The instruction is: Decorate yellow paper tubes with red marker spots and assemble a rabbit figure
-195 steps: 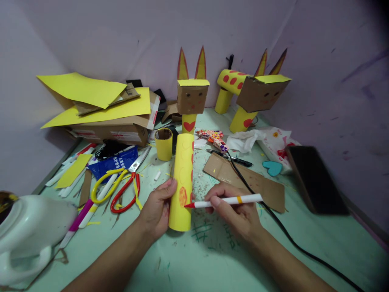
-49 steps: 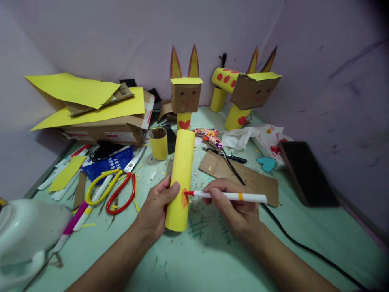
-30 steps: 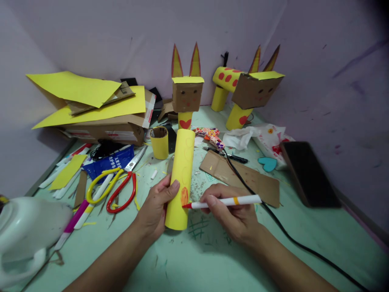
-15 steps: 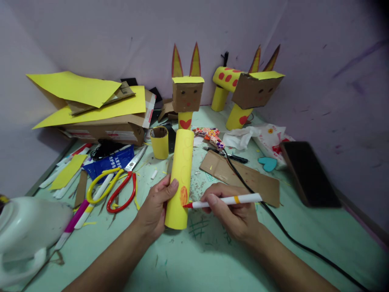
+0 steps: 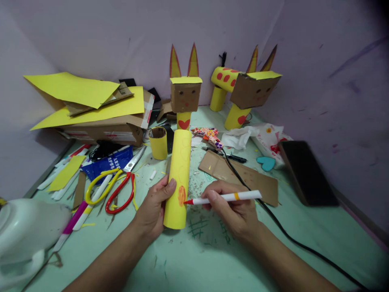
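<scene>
My left hand (image 5: 156, 205) is closed around the lower left side of a yellow paper-covered tube (image 5: 179, 170), which leans slightly away from me. Faint outlined ovals run up the tube, and the lowest one is coloured orange-red. In my right hand (image 5: 232, 209) is a white felt-tip pen (image 5: 223, 198) with an orange band. Its red tip is at the right edge of the coloured oval; I cannot tell whether it touches. Just behind the tube stands a cardboard box head (image 5: 185, 95) with pointed ears on a yellow neck bearing a red heart.
Scissors (image 5: 120, 190), several pens and a blue packet (image 5: 109, 162) lie left, near a white mug (image 5: 27, 231). A short yellow tube (image 5: 158, 144) stands behind. On the right are a cardboard strip (image 5: 243, 178), a black cable (image 5: 282, 231), a phone (image 5: 306, 174) and a finished-looking animal figure (image 5: 253, 91).
The view has shifted slightly, so most things sit a little further left. My left hand still holds the tube, and the pen tip stays beside the lowest oval.
</scene>
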Demonstrator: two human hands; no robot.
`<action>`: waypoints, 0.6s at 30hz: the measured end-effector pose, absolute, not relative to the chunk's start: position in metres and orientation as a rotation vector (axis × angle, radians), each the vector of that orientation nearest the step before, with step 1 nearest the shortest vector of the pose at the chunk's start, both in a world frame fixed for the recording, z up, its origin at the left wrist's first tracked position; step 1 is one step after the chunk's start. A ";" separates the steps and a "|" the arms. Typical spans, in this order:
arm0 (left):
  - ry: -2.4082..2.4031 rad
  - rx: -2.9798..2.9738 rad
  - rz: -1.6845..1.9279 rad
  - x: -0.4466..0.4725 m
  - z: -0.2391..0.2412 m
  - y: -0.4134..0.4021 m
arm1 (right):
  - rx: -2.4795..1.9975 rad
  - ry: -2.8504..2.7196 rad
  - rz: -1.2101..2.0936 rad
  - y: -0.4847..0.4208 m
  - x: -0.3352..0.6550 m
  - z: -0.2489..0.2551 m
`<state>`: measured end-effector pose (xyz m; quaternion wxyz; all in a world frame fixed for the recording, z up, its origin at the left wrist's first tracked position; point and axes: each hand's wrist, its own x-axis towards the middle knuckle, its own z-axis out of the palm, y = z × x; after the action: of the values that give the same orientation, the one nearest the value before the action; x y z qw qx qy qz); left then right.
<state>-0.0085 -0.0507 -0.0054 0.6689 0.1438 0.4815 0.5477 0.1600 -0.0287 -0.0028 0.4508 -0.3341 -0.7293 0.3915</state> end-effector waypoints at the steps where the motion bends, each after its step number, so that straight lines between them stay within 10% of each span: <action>1: 1.089 0.321 1.235 -0.008 -0.005 -0.051 | -0.821 -1.804 0.968 -0.029 0.160 -0.003; 18: 1.075 0.291 1.248 -0.008 -0.003 -0.049 | -0.853 -1.732 0.962 -0.028 0.160 -0.006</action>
<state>-0.0077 -0.0491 -0.0031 0.6702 0.1293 0.4771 0.5536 0.1596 -0.0282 -0.0059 0.4726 -0.3485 -0.7075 0.3932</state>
